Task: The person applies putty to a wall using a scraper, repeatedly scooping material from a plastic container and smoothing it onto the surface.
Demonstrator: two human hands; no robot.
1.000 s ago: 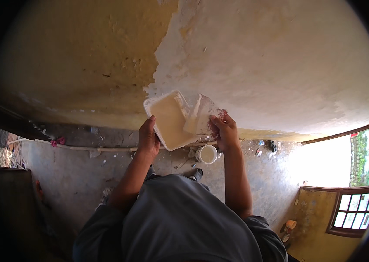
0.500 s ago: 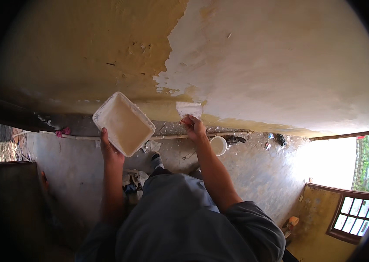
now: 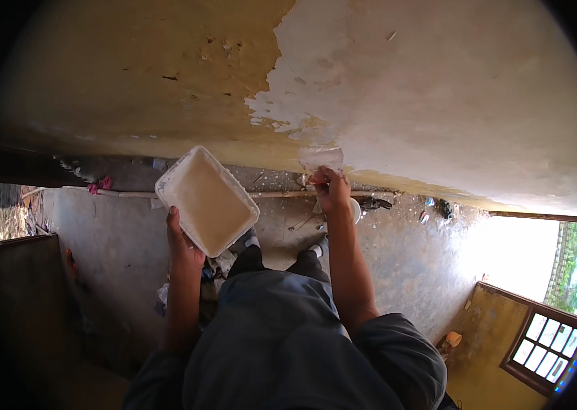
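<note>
My left hand (image 3: 185, 244) is closed on the near left side of a rectangular whitish tray (image 3: 215, 203), thumb over its rim. A smooth cream-coloured paste (image 3: 210, 198) lies inside, and dried residue coats the tray's edges. To the right, my right hand (image 3: 333, 189) grips a putty knife by its handle, which the fingers mostly cover. The wide, smeared blade of the putty knife (image 3: 321, 158) is at the lower part of the wall, apparently against it. Around the blade, a pale coated area (image 3: 425, 102) meets bare yellowish-brown wall (image 3: 165, 109) along a ragged edge.
A long pole (image 3: 275, 195) lies on the speckled floor along the wall's foot. Behind my right forearm a white bucket (image 3: 355, 210) is partly hidden. Pink cloth (image 3: 101, 184) lies at left. A bright doorway (image 3: 507, 253) and a paned window (image 3: 551, 342) are at right.
My right hand and the putty knife have moved right and slightly up along the wall. The tray in my left hand has shifted right, and the view has shifted somewhat; both feet now show.
</note>
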